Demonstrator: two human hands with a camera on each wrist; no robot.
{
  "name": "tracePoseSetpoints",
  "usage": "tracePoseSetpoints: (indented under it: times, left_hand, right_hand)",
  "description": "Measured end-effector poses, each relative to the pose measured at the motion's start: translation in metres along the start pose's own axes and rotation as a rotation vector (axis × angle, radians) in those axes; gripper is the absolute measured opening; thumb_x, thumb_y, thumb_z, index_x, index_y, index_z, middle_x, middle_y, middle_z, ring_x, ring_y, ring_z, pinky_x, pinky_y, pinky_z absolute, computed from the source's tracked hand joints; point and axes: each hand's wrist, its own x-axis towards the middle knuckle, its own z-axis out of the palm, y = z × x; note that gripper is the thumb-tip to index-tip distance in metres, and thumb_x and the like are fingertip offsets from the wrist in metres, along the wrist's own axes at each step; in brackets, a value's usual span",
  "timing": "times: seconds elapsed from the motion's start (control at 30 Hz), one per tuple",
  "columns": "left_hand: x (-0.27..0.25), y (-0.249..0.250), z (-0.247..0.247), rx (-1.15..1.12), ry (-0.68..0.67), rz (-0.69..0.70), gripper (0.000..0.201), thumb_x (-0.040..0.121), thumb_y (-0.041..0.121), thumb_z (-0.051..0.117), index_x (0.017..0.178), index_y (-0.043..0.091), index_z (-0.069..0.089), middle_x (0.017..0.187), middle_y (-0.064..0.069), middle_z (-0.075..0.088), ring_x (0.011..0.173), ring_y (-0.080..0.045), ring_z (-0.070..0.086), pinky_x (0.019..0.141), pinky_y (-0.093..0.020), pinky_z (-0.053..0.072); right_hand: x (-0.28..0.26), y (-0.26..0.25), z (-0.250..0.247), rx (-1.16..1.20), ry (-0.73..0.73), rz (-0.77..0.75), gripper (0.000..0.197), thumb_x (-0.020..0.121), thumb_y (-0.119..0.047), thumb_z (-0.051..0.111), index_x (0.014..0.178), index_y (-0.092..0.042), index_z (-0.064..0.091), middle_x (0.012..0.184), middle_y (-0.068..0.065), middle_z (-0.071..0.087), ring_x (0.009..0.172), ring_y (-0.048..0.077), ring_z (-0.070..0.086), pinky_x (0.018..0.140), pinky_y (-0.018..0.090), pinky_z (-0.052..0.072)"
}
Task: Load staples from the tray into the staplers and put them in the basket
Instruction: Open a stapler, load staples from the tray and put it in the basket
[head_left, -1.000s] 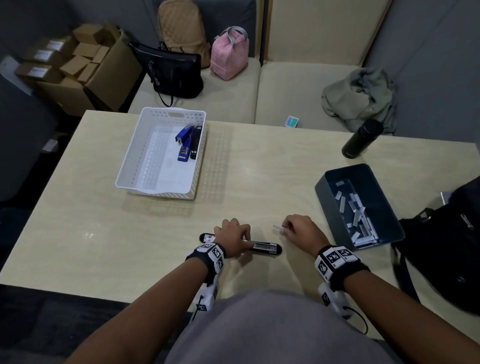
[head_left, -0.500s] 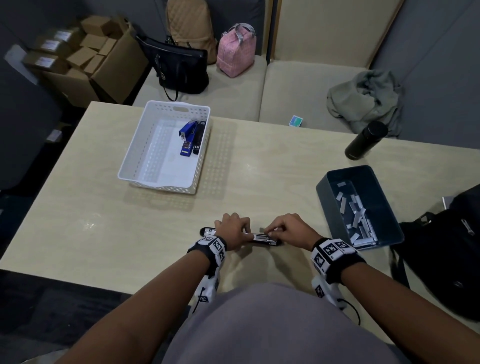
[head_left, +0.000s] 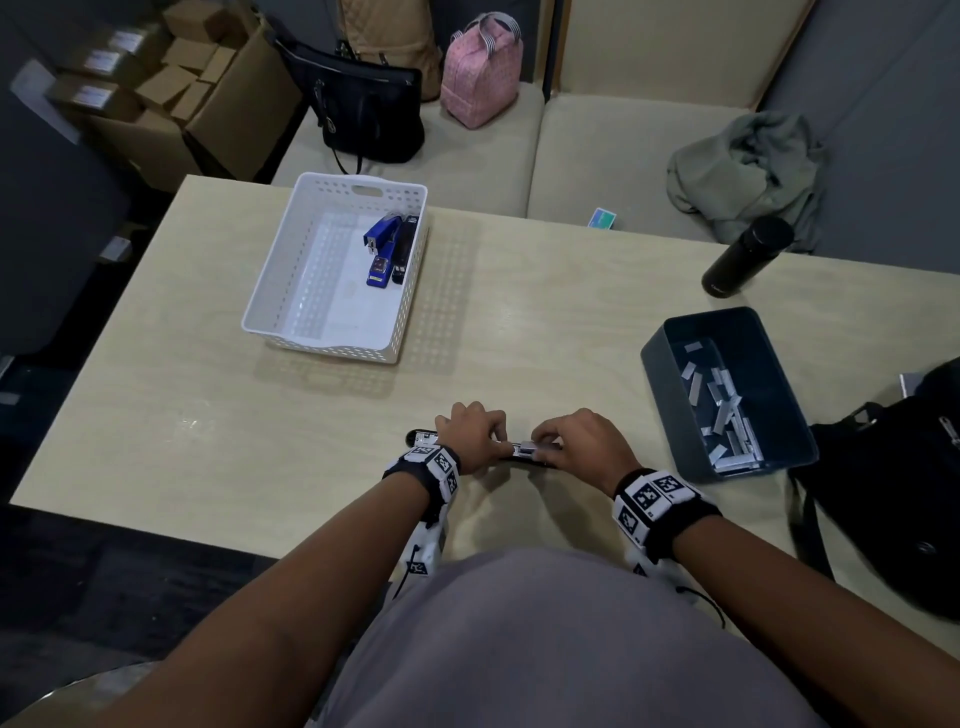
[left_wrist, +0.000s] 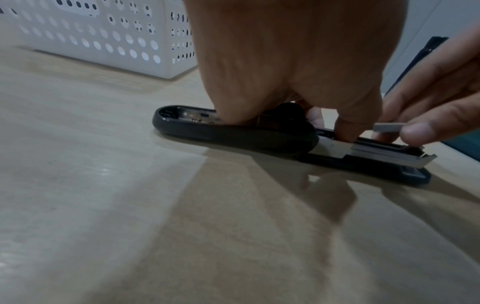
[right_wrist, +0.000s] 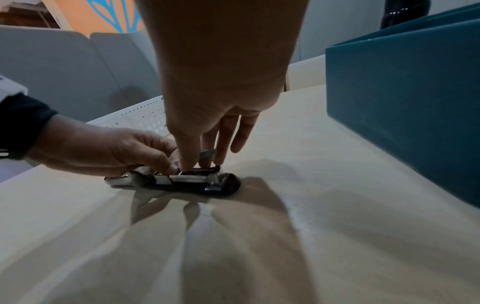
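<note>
A black stapler (head_left: 511, 453) lies swung open flat near the table's front edge. My left hand (head_left: 483, 436) grips it at the hinge and holds it down (left_wrist: 233, 135). My right hand (head_left: 561, 441) pinches a short staple strip (left_wrist: 388, 127) between thumb and fingers, just above the open magazine (right_wrist: 192, 178). The strip (right_wrist: 207, 154) is tilted. The white basket (head_left: 270, 286) at the back left holds a blue stapler (head_left: 379, 249) and a black stapler (head_left: 404, 249). The dark tray (head_left: 701, 318) on the right holds several staple strips (head_left: 722, 410).
A black bottle (head_left: 745, 257) stands behind the tray. A black bag (head_left: 893, 493) sits at the table's right edge. A small box (head_left: 602, 218), bags and a jacket (head_left: 748, 171) lie on the sofa beyond the table.
My right hand has moved left from beside the stapler to over its magazine, carrying the staple strip. My left hand has stayed on the stapler.
</note>
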Motion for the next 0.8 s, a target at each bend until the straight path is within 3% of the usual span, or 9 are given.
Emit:
tracePoseSetpoints:
  times: [0.13, 0.5, 0.8]
  left_hand:
    - [0.0, -0.001, 0.0, -0.001, -0.008, 0.001, 0.02, 0.079, 0.043, 0.068, 0.085, 0.025, 0.064, 0.104, -0.004, 0.055, 0.107, -0.027, 0.045, 0.087, -0.042, 0.032]
    - [0.001, -0.002, 0.001, 0.001, -0.014, 0.016, 0.023, 0.08, 0.046, 0.067, 0.086, 0.024, 0.063, 0.106, -0.004, 0.055, 0.108, -0.027, 0.044, 0.087, -0.041, 0.03]
    - [0.001, -0.002, 0.002, 0.0, -0.004, 0.015, 0.019, 0.079, 0.042, 0.067, 0.085, 0.024, 0.064, 0.105, -0.004, 0.055, 0.107, -0.027, 0.045, 0.085, -0.04, 0.03]
  right_hand:
    - [-0.002, -0.005, 0.004, -0.093, 0.001, -0.005, 0.018, 0.078, -0.034, 0.067, 0.093, -0.028, 0.073, 0.083, 0.003, 0.073, 0.079, 0.026, 0.066, 0.066, 0.035, 0.052]
    - [0.001, -0.008, 0.012, -0.163, 0.021, -0.024, 0.02, 0.079, -0.038, 0.062, 0.09, -0.025, 0.073, 0.079, 0.002, 0.072, 0.077, 0.027, 0.066, 0.061, 0.031, 0.044]
    - [-0.001, -0.008, 0.012, -0.136, -0.046, -0.017, 0.018, 0.08, -0.026, 0.064, 0.096, -0.02, 0.068, 0.094, 0.003, 0.068, 0.089, 0.027, 0.062, 0.071, 0.037, 0.049]
